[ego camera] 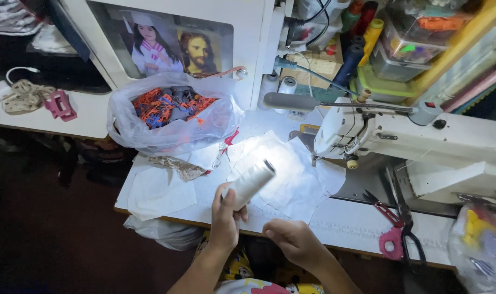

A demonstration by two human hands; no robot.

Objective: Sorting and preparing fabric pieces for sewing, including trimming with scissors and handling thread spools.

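My left hand (226, 218) grips the lower end of a white cone of thread (251, 182), tilted up to the right over the table's front edge. My right hand (291, 239) hovers just right of it with the fingers curled near the thumb; whether it pinches a strand of thread I cannot tell. White fabric pieces (297, 179) lie under the lamp's glare behind the cone. A white sewing machine (411, 141) stands to the right, its needle end near the fabric.
A clear plastic bag (171, 117) of orange, blue and grey scraps sits at the back left. Scissors with pink and black handles (397, 231) lie right of my hands. Thread spools (362, 38) and boxes crowd the back right shelf. Another plastic bag (479, 245) is at the far right.
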